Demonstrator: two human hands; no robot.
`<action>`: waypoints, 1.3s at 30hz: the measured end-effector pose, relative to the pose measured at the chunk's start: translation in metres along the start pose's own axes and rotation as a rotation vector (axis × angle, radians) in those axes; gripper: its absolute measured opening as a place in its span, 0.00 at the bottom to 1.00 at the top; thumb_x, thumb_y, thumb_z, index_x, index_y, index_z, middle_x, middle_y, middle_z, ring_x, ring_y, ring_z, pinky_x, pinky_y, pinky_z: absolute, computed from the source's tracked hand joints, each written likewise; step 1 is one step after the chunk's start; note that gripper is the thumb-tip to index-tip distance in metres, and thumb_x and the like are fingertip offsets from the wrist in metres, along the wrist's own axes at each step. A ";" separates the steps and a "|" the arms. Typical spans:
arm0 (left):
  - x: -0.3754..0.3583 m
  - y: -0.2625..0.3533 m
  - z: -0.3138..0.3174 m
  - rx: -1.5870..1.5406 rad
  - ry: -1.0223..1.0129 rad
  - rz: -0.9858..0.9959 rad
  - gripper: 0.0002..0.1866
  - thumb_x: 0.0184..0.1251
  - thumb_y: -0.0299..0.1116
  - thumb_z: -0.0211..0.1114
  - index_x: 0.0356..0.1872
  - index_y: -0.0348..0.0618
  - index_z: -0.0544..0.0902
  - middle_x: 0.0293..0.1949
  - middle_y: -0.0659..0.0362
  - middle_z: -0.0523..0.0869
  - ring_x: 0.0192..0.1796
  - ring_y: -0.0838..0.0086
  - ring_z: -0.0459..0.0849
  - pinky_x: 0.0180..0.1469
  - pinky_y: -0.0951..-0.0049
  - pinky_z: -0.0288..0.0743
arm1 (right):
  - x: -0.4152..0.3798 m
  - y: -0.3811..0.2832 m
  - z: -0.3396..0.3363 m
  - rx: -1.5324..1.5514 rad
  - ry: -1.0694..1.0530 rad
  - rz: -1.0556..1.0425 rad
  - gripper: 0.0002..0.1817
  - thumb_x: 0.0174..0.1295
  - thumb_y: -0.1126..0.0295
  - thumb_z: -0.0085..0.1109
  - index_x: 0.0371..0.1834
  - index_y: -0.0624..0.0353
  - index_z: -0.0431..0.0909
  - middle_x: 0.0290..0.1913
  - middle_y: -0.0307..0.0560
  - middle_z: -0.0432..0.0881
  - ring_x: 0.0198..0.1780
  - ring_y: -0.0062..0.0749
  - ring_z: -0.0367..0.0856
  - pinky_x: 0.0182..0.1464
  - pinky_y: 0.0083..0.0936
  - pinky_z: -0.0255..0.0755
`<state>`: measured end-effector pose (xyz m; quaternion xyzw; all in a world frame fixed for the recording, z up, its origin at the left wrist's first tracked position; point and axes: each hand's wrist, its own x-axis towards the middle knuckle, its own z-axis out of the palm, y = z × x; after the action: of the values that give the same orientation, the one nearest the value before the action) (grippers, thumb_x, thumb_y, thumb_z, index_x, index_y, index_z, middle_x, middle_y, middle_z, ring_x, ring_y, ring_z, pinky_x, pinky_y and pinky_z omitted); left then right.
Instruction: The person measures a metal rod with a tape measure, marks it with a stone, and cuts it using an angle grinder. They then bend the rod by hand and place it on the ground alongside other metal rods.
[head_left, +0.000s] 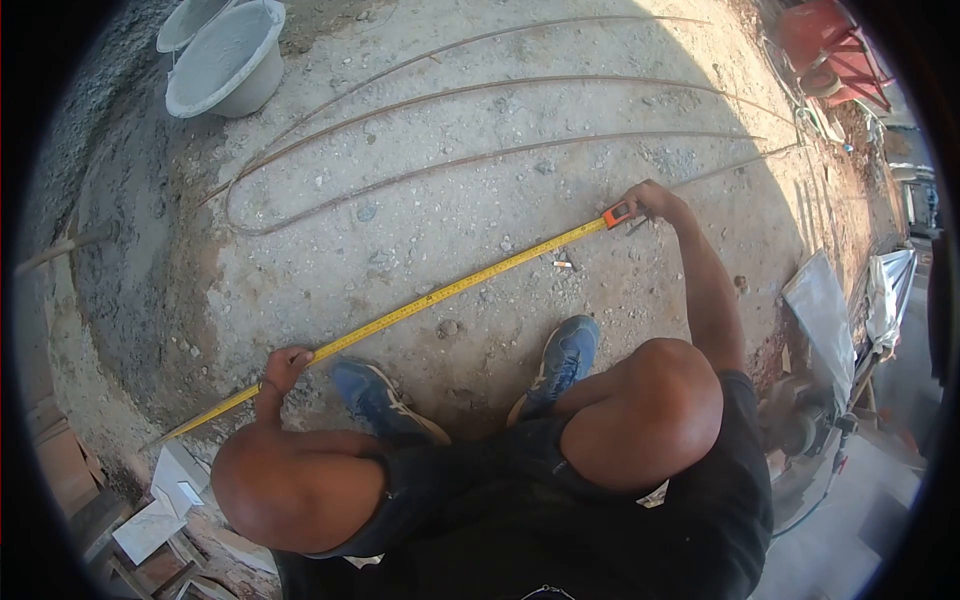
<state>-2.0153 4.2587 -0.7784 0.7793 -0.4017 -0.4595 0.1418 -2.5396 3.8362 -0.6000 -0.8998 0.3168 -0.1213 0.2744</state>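
A yellow tape measure blade (455, 288) stretches slantwise over the rough ground in front of my shoes, from lower left to upper right. My right hand (652, 200) is closed round the orange and black tape measure case (617, 214) at the upper end. Further down, my left hand (287, 368) is closed on the blade, which runs on past it to the lower left. A thin metal rod (735, 168) shows beyond my right hand; whether it continues under the tape is hidden. Above the tape lie long bent metal rods (480, 88), one looped back at its left end.
Two pale buckets (230, 70) stand at the upper left. A red wheelbarrow (825, 50) is at the upper right. Broken tiles (155, 515) and wood pieces lie at the lower left. Plastic sheeting (822, 310) and a blurred power tool (800, 435) are on the right.
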 end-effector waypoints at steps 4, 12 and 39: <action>0.001 0.003 0.003 0.028 0.008 -0.034 0.13 0.61 0.40 0.69 0.36 0.38 0.85 0.25 0.57 0.83 0.28 0.76 0.78 0.34 0.70 0.72 | -0.097 -0.239 0.012 -0.154 -0.003 0.547 0.23 0.42 0.59 0.67 0.40 0.63 0.80 0.34 0.47 0.81 0.27 0.28 0.79 0.33 0.24 0.73; 0.003 0.056 0.013 0.270 0.136 0.146 0.14 0.54 0.39 0.75 0.33 0.41 0.83 0.28 0.54 0.82 0.33 0.62 0.81 0.38 0.65 0.74 | -0.103 -0.237 0.023 -0.220 -0.035 0.845 0.12 0.35 0.63 0.66 0.21 0.58 0.80 0.28 0.48 0.81 0.28 0.37 0.79 0.31 0.29 0.73; 0.233 0.481 0.251 0.086 -0.227 0.549 0.16 0.61 0.27 0.58 0.49 0.40 0.84 0.42 0.49 0.88 0.45 0.65 0.87 0.50 0.70 0.77 | -0.040 0.225 -0.042 0.362 -0.187 0.635 0.09 0.39 0.65 0.55 0.16 0.57 0.82 0.20 0.42 0.80 0.17 0.28 0.72 0.16 0.28 0.61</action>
<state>-2.4028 3.8136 -0.7695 0.5905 -0.6297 -0.4709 0.1816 -2.6999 3.6984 -0.6955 -0.7010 0.5268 -0.0014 0.4807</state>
